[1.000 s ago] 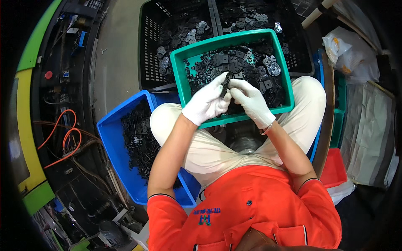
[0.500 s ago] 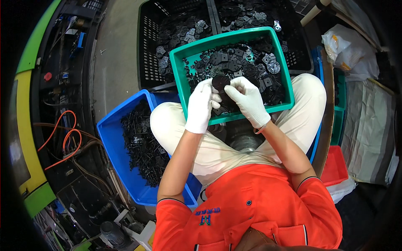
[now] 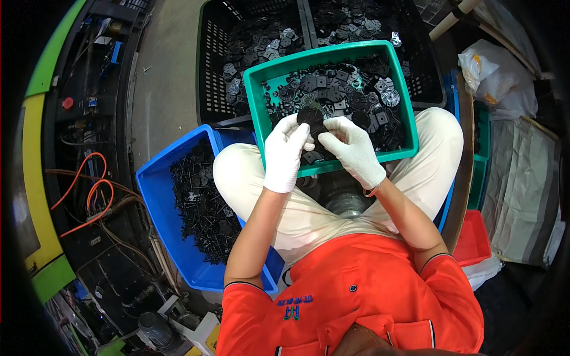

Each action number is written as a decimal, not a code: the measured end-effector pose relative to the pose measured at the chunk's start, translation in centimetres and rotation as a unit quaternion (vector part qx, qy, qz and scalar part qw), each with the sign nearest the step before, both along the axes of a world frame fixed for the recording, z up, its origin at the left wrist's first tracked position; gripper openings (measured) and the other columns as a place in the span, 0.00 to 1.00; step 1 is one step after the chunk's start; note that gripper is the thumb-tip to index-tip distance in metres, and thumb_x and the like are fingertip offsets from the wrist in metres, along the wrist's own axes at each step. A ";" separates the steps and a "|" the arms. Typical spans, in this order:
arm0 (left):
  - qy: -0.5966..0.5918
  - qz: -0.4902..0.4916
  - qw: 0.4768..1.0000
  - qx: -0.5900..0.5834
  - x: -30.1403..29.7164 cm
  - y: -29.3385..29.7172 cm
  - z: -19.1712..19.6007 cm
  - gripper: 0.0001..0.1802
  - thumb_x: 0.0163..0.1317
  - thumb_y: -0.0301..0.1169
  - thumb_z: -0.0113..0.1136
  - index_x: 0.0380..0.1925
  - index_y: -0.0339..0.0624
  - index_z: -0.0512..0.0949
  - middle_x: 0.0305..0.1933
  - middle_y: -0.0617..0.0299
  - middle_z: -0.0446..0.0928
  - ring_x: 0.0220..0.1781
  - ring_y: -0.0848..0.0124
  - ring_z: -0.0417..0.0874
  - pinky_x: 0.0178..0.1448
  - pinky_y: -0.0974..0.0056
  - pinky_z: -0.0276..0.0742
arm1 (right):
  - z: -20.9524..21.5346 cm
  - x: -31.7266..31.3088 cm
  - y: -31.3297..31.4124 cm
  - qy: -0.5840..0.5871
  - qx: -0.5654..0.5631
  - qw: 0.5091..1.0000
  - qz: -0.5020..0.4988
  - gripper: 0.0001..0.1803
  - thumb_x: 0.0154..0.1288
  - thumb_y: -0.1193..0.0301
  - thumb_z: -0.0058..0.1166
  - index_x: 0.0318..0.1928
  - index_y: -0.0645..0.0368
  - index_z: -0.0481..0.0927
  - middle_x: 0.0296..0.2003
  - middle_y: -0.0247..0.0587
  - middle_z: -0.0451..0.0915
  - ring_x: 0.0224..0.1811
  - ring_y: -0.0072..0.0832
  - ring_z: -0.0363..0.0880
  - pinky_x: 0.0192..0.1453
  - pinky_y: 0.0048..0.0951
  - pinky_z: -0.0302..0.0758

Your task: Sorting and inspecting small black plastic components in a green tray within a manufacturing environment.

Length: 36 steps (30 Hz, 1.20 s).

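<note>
A black round flat part (image 3: 311, 118) is pinched between the thumb and fingers of my white-gloved left hand (image 3: 285, 151). Close to its right edge is my gloved right hand (image 3: 355, 149), its fingers curled in toward the thumb. Whether those right fingertips grip the part's edge or some small piece is hidden. Both hands are above the near side of a green tray (image 3: 259, 113), which rests across my legs. Inside the tray lie many loose black plates and small pieces (image 3: 338, 86), some of them shiny.
A blue bin (image 3: 178, 255) with thin black pieces stands left of my legs. Beyond the tray are black perforated crates (image 3: 214, 71) of similar plates. A red tray (image 3: 473, 234) and white plastic bag (image 3: 496, 77) lie right. Machinery with orange tubing (image 3: 98, 172) lines the left.
The round part has tilted and shifted slightly left in my left hand, whose thumb now lies over it. My right thumb and fingers have drawn back a little from its face.
</note>
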State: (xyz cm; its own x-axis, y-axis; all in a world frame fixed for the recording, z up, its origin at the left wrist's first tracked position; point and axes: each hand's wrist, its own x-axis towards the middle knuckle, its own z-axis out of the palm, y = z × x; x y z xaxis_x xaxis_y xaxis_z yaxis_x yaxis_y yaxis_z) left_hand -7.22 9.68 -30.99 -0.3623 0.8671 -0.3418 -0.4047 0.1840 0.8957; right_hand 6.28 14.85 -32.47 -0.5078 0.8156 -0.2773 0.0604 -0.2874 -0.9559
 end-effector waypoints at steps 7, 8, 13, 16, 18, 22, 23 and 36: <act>0.030 -0.001 0.999 0.009 0.2 0.0 -0.3 0.15 0.61 0.29 0.54 0.47 0.33 0.73 0.36 0.63 0.76 0.30 0.80 0.74 0.33 0.76 0.71 | -0.1 0.2 -0.3 0.003 0.021 1.000 -0.021 0.15 0.59 0.71 0.55 0.44 0.66 0.75 0.30 0.35 0.78 0.30 0.15 0.73 0.35 0.19 0.71; 0.043 0.013 0.999 0.011 0.5 0.1 -0.1 0.15 0.61 0.29 0.55 0.46 0.34 0.73 0.36 0.63 0.76 0.27 0.81 0.73 0.30 0.77 0.70 | -0.1 0.3 -0.3 0.002 0.021 1.000 -0.021 0.15 0.59 0.71 0.55 0.44 0.66 0.75 0.30 0.35 0.78 0.30 0.15 0.73 0.35 0.19 0.71; 0.086 -0.034 0.995 -0.045 -0.4 0.4 0.3 0.13 0.65 0.33 0.50 0.42 0.34 0.74 0.33 0.64 0.74 0.22 0.83 0.69 0.22 0.78 0.63 | 0.8 1.2 0.0 -0.093 0.085 0.990 0.055 0.13 0.57 0.70 0.56 0.41 0.65 0.76 0.25 0.36 0.77 0.27 0.16 0.72 0.32 0.21 0.71; 0.058 0.025 0.998 0.005 -1.3 1.3 -0.3 0.18 0.67 0.38 0.46 0.41 0.32 0.75 0.34 0.58 0.78 0.19 0.81 0.69 0.21 0.77 0.64 | 0.4 3.0 2.5 -0.054 0.061 0.997 -0.001 0.11 0.57 0.70 0.57 0.38 0.64 0.76 0.26 0.33 0.77 0.27 0.15 0.72 0.33 0.18 0.70; 0.124 0.002 0.991 -0.050 -3.0 1.0 -1.1 0.16 0.66 0.36 0.47 0.42 0.33 0.75 0.36 0.57 0.79 0.21 0.81 0.70 0.22 0.76 0.66 | 2.8 4.1 5.8 -0.038 0.008 0.998 -0.052 0.10 0.58 0.69 0.57 0.36 0.62 0.77 0.27 0.31 0.77 0.28 0.15 0.72 0.34 0.17 0.69; 0.357 -0.178 0.911 -0.100 -3.1 1.0 -4.6 0.13 0.59 0.29 0.54 0.42 0.35 0.77 0.36 0.59 0.79 0.26 0.75 0.76 0.31 0.71 0.73 | 0.2 8.2 14.6 0.121 -0.033 0.970 -0.208 0.16 0.63 0.62 0.54 0.41 0.64 0.75 0.36 0.41 0.80 0.34 0.22 0.76 0.38 0.23 0.74; 0.428 -0.201 0.880 -0.056 -2.6 1.1 -4.9 0.13 0.57 0.29 0.55 0.41 0.35 0.77 0.38 0.57 0.79 0.30 0.70 0.77 0.35 0.67 0.74 | -0.5 8.9 16.3 0.129 -0.055 0.967 -0.212 0.18 0.63 0.61 0.53 0.43 0.65 0.74 0.39 0.44 0.79 0.37 0.25 0.77 0.41 0.24 0.75; 0.573 -0.293 0.762 -0.071 2.6 3.2 -5.3 0.14 0.48 0.36 0.65 0.31 0.41 0.76 0.38 0.52 0.70 0.39 0.52 0.76 0.41 0.54 0.72 | 0.9 10.0 6.0 -0.103 0.054 0.990 -0.073 0.11 0.67 0.69 0.44 0.40 0.63 0.76 0.31 0.36 0.79 0.30 0.15 0.74 0.35 0.17 0.71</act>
State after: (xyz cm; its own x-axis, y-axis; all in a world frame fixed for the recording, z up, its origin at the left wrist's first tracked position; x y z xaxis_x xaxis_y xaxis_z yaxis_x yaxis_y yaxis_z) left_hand -4.62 12.91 -36.34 -0.0580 0.9785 -0.1978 0.8168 0.1604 0.5542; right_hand 16.28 20.85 -31.57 -0.3236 0.9068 -0.2701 0.2233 -0.2042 -0.9531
